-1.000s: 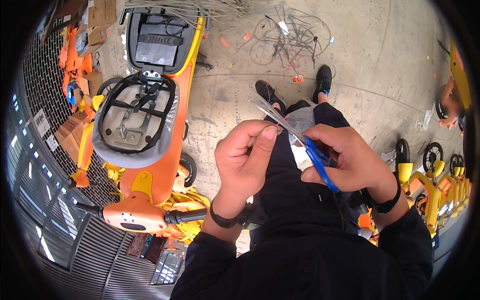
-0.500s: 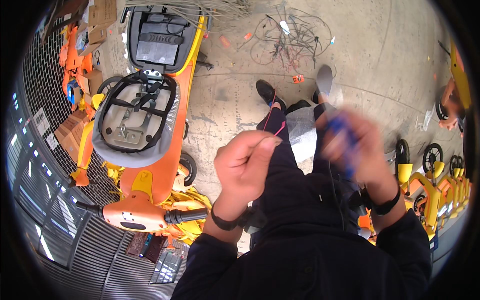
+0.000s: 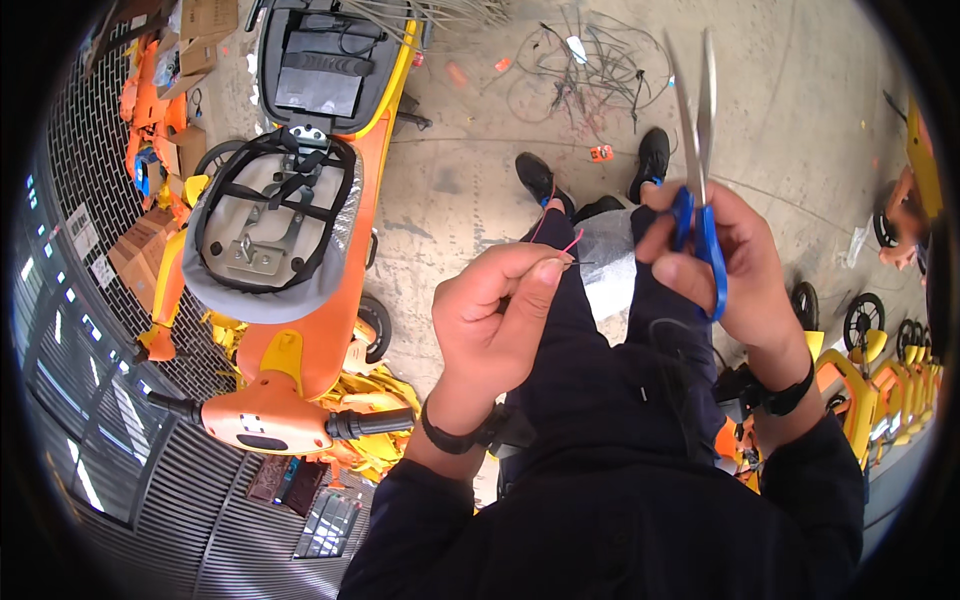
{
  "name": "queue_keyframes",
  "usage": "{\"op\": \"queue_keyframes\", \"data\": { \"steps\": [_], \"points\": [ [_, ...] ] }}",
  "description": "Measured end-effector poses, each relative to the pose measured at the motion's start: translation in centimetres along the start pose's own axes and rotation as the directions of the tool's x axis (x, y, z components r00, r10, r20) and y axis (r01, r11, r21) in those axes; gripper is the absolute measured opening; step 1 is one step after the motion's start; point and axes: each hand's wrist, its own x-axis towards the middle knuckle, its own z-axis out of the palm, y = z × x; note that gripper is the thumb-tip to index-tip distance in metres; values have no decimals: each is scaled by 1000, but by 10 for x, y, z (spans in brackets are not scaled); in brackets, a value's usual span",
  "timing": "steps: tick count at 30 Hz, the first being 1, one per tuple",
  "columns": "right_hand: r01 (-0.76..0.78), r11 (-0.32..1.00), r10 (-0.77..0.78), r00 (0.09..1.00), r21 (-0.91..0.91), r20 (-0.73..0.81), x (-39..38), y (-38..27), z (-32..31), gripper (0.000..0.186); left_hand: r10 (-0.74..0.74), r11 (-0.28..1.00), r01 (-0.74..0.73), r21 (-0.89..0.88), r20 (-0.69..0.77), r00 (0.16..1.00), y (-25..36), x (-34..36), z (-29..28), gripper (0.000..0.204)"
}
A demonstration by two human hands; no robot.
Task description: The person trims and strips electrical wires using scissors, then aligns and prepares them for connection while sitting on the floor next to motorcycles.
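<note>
Between thumb and forefinger, my left hand (image 3: 492, 318) pinches a thin pinkish-red wire (image 3: 579, 238). A short dark wire end (image 3: 580, 263) pokes out of the same pinch to the right. My right hand (image 3: 748, 268) is closed around the blue handles of a pair of scissors (image 3: 711, 248). Their long metal blades point away from me and stand slightly apart, well clear of the wire. The hands are held apart above my lap.
On the left stands an orange and yellow scooter (image 3: 300, 356), its seat (image 3: 262, 308) flipped over to show the underside. A tangle of cables (image 3: 590, 75) lies on the floor ahead. Clear plastic (image 3: 608, 270) sits between my legs. Yellow vehicles (image 3: 850, 410) line the right; another person's hand (image 3: 903, 245) shows there.
The scissors, blurred by motion before, are now steady with their blades pointing away from me. My left hand keeps its pinch, and the dark wire end now shows beside the red wire.
</note>
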Motion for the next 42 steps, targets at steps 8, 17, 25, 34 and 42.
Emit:
{"op": "queue_keyframes", "data": {
  "steps": [8, 17, 25, 34, 42],
  "points": [
    [83, 987, -76, 996, 139, -55, 12, -8, 22, 38, 318, 839, -342, 422, 130, 939, 5, 4, 5, 18],
    [43, 987, -38, 999, 154, -37, 11, -3, 23, 39, 296, 854, -322, 408, 127, 947, 6, 3, 6, 20],
    [52, 992, -46, 998, 116, -53, 11, -5, 25, 41, 72, 966, -85, 243, 61, 995, 6, 1, 10, 12],
    [150, 988, -148, 987, 35, -63, 13, -5, 28, 41, 98, 961, -113, 251, 72, 993, 9, 2, 10, 13],
    [12, 971, -14, 1000, 238, 4, 15, -6, 24, 39, 157, 955, -176, 241, 93, 983, 3, 5, 12, 13]
  ]
}}
